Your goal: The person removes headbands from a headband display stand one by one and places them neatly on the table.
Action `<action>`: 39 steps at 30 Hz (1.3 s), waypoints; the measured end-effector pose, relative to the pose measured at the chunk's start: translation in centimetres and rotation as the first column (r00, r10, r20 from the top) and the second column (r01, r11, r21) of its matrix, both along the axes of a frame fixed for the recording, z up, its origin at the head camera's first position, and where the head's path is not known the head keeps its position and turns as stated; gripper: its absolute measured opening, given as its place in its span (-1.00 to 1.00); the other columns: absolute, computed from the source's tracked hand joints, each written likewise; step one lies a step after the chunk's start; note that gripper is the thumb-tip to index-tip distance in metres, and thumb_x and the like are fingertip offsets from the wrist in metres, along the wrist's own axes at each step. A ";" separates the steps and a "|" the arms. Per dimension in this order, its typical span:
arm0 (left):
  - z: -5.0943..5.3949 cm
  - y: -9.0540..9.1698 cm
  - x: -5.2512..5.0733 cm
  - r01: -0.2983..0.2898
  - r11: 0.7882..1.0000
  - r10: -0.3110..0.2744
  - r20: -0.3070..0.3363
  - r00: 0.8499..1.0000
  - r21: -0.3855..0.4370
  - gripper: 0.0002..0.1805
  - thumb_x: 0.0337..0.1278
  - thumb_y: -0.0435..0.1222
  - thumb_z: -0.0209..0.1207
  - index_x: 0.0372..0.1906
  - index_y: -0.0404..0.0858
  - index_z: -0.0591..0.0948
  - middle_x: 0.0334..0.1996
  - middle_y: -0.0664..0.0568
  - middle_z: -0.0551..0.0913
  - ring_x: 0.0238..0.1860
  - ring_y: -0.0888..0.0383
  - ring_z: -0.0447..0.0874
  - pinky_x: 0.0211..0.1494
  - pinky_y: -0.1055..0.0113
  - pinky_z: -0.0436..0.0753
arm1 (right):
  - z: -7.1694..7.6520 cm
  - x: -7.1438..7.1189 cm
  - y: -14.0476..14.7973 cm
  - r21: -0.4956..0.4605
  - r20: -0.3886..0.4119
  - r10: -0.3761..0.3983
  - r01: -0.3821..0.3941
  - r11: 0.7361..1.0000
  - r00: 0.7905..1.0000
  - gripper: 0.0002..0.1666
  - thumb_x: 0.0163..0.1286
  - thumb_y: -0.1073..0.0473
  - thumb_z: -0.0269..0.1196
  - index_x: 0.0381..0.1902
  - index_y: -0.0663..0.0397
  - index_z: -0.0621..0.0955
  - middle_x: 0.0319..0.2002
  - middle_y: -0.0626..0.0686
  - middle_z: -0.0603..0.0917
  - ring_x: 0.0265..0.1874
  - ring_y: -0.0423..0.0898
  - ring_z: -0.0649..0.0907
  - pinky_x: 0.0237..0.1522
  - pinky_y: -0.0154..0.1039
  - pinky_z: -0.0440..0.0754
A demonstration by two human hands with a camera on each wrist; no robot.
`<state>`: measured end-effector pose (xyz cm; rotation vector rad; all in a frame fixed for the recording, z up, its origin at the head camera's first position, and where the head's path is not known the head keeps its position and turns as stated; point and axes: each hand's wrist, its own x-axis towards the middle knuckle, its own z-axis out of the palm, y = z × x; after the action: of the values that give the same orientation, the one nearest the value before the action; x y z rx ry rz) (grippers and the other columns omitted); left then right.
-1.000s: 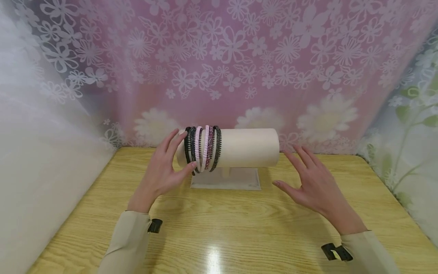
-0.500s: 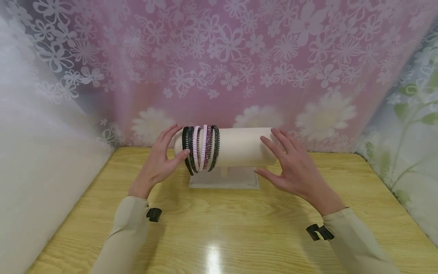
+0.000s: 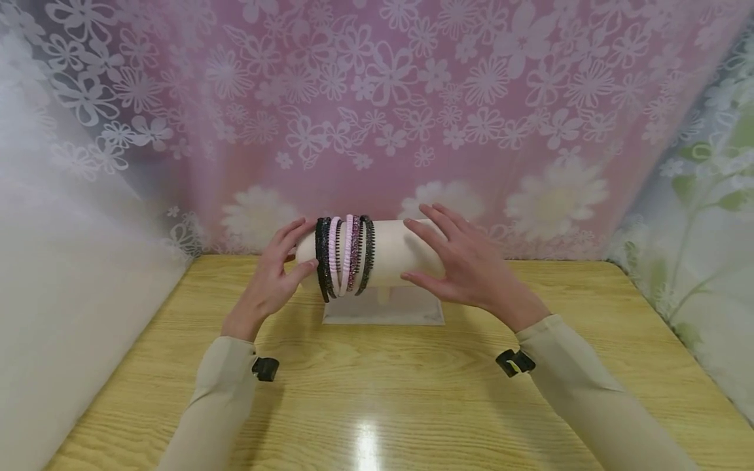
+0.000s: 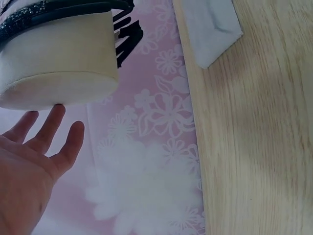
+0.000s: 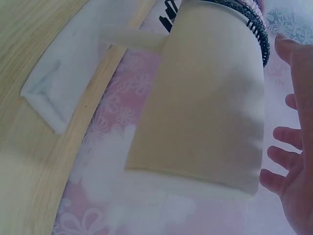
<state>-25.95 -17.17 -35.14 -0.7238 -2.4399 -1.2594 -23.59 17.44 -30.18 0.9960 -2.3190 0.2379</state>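
Several headbands sit side by side round the left part of a cream cylinder (image 3: 385, 252). From the left come black (image 3: 320, 261), dark glittery (image 3: 328, 261), two pale pink (image 3: 333, 248), pink glittery (image 3: 355, 252) and dark grey (image 3: 369, 252) ones. At the cylinder's left end, my left hand (image 3: 273, 275) has its thumb by the black headband and its fingers along the top, partly hidden. Those fingers (image 4: 51, 128) are lightly bent at the end face in the left wrist view. My right hand (image 3: 465, 261) spreads its fingers over the cylinder's right part, holding nothing.
A pale flat base (image 3: 383, 314) carries the cylinder on a short post (image 3: 385, 296). The stand is near the back edge of a wooden table (image 3: 377, 392). A pink flowered curtain (image 3: 365, 118) hangs behind, with pale sheets at both sides.
My right hand has moved left, from beside the cylinder to over its right part. My left hand has shifted slightly left, and the black headband now lies closer against its neighbour.
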 end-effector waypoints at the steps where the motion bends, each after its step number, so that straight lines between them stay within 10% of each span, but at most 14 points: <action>1: 0.1 0.0 0.0 -0.001 1.000 0.001 0.001 1.000 -0.007 -0.29 0.31 -0.17 0.16 0.56 0.04 0.32 0.60 -0.06 0.16 0.49 -0.20 0.30 0.34 -0.25 0.48 | 0.1 -0.2 -0.3 0.008 0.005 0.003 -0.003 1.000 1.000 -0.04 0.23 -0.29 0.39 0.49 -0.03 0.43 0.47 0.26 0.41 0.48 0.27 0.38 0.35 0.32 0.44; 9: -0.2 -0.4 -0.4 0.043 0.998 -0.046 0.047 0.998 0.051 -0.31 0.34 -0.21 0.17 0.55 0.05 0.34 0.61 -0.04 0.15 0.44 -0.24 0.36 0.33 -0.25 0.49 | 0.9 -1.6 -3.0 -0.010 0.105 0.081 -0.080 0.997 0.991 -0.05 0.30 -0.29 0.35 0.54 -0.05 0.36 0.46 0.27 0.42 0.44 0.26 0.43 0.39 0.24 0.42; 22: -0.8 -0.6 -0.4 0.034 0.982 -0.066 0.165 0.984 0.187 -0.34 0.38 -0.27 0.20 0.52 0.11 0.35 0.55 0.01 0.25 0.43 -0.21 0.44 0.08 -0.08 0.67 | 0.9 -2.9 -4.8 0.078 0.243 -0.087 0.070 0.995 0.966 0.01 0.32 -0.48 0.20 0.57 -0.15 0.30 0.48 0.12 0.44 0.41 0.12 0.49 0.28 0.27 0.39; 39: -1.3 -0.6 -0.9 0.032 0.981 -0.068 0.183 0.981 0.192 -0.33 0.40 -0.24 0.17 0.55 0.14 0.31 0.57 -0.03 0.19 0.45 -0.27 0.39 0.07 -0.12 0.68 | 0.1 -3.3 -5.5 0.119 0.215 -0.186 0.164 0.979 0.959 0.01 0.27 -0.59 0.11 0.58 -0.39 0.27 0.40 0.03 0.50 0.31 0.14 0.52 0.21 0.18 0.39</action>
<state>-26.81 -17.73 -36.47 -0.6439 -2.4149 -1.6208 -26.87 11.93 -30.09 0.8398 -2.6324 0.1710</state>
